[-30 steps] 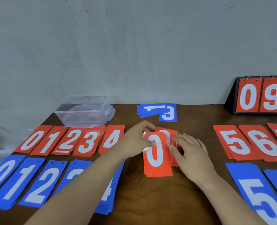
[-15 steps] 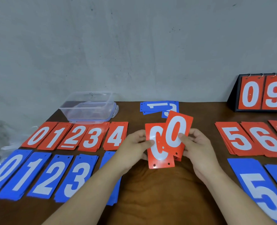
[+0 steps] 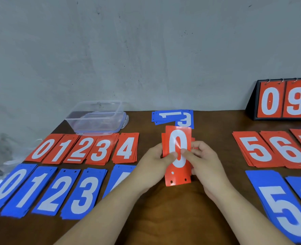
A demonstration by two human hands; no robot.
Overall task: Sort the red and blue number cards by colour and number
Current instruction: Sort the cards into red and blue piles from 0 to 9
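**Red 0 stack held in a two-hand grip**

The left hand [image 3: 156, 160] and right hand [image 3: 204, 160] share one grip on a small red stack [image 3: 179, 138], held over the worktop [image 3: 172, 218]. Both thumbs press on the front card, a white 0, and the fingers curl behind it, so the grip is closed on the stack. The stack stands nearly upright, with its punched holes at the lower end. Edges of more red cards show behind the front one, probably only a few; their numbers cannot be read.

- Left of the grip: a red row [image 3: 82, 149] of piles 0 to 4. Nearer the person lies a blue row [image 3: 45, 191], its last pile partly hidden by the left forearm.
- Right of the grip: red piles [image 3: 269, 151] 5, 6 and 7, and blue piles [image 3: 284, 209] starting at 5.
- Beyond the grip: a loose blue pile [image 3: 172, 116], a clear box [image 3: 96, 117] to the left and a scoreboard [image 3: 285, 99] to the right.
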